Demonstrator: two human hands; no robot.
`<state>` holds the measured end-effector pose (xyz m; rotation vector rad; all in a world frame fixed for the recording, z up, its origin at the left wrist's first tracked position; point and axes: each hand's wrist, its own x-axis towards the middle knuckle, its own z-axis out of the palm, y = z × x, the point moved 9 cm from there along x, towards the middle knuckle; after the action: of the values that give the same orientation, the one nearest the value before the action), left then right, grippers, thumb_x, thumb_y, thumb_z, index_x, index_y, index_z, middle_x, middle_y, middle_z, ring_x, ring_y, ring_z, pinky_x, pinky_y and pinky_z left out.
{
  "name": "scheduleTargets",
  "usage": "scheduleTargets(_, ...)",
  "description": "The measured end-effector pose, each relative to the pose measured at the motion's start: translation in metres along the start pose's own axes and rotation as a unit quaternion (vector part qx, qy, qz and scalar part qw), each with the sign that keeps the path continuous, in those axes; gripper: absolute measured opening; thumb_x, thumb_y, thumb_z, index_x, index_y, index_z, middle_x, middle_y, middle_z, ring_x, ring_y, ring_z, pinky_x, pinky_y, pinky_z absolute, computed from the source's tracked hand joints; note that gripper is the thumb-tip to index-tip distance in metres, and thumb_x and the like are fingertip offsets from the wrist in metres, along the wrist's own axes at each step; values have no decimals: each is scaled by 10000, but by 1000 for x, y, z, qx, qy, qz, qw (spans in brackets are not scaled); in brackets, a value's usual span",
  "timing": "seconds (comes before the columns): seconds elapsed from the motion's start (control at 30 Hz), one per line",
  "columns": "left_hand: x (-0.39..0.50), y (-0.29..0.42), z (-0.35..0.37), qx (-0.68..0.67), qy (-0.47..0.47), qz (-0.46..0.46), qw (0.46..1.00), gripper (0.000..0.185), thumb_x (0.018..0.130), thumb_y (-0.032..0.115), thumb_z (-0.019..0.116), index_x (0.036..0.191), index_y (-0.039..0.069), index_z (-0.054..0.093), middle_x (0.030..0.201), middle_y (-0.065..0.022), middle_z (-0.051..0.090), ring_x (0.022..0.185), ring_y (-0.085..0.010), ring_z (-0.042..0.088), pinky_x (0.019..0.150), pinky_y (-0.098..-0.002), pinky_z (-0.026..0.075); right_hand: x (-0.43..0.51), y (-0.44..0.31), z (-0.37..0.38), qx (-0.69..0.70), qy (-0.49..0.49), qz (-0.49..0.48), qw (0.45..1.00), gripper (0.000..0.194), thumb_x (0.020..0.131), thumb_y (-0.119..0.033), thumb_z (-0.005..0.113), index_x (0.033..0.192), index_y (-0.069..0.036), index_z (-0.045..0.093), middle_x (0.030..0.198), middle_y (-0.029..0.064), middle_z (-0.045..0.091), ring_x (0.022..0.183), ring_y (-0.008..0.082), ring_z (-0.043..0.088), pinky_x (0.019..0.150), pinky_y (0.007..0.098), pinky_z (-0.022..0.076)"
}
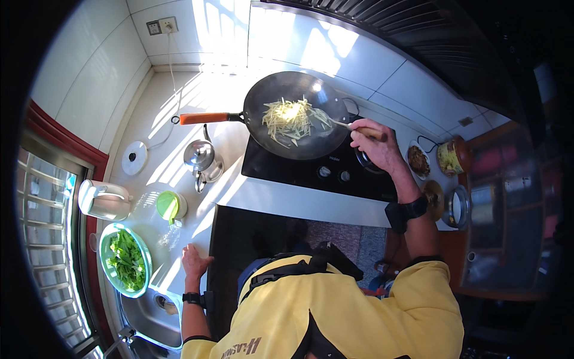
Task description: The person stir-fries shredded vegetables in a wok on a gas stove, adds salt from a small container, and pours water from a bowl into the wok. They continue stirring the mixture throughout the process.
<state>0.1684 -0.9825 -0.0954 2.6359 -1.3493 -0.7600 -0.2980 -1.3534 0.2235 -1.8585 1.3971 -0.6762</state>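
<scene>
A large dark wok (309, 148) with an orange handle sits on the black Haier gas hob (287, 172). Thin pale shreds of vegetable (287, 119) lie heaped in it. My right hand (374, 141) grips the wooden handle of a metal spatula (338, 122), whose blade is among the shreds at their right side. At the counter's front edge, left of the hob, my left hand (196, 260) rests with its thumb apart from the fingers and nothing in it. The wok's handle is untouched.
Left of the hob stand a steel kettle (210, 166), a green-lidded jug (169, 205), an electric kettle (107, 199) and a basket of leafy greens (127, 260), near the steel sink (150, 314). To the right are a plate of brown food (418, 160), a pot (453, 156) and bowls.
</scene>
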Motion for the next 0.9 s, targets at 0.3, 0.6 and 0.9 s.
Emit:
scheduleTargets(0.3,2,-2,3,5,11,6,1000,725,601,325,937,1105,-3,531,1121,-248,601,1049,-423,617,893,-500,531,51,125,-3,390,149,208,884,366,939,-284,672,1158,8,637,1018,196,719,914,272,746,793,348,602)
scheduleTargets(0.6,2,-2,3,10,-1,-5,1000,716,614,339,939,1094,-1,531,1125,-246,603,1058,-426,617,905,-503,529,43,3,81,47,-15,-222,974,274,930,-106,649,1196,-43,661,953,149,730,849,265,735,781,361,594)
scheduleTargets(0.9,0,-1,1,4,6,6,1000,690,616,321,937,1067,8,519,1081,-243,597,1022,-433,616,882,-514,527,-80,-68,90,-242,-194,-349,884,507,722,23,769,1212,-46,654,1033,149,619,929,317,681,808,398,571)
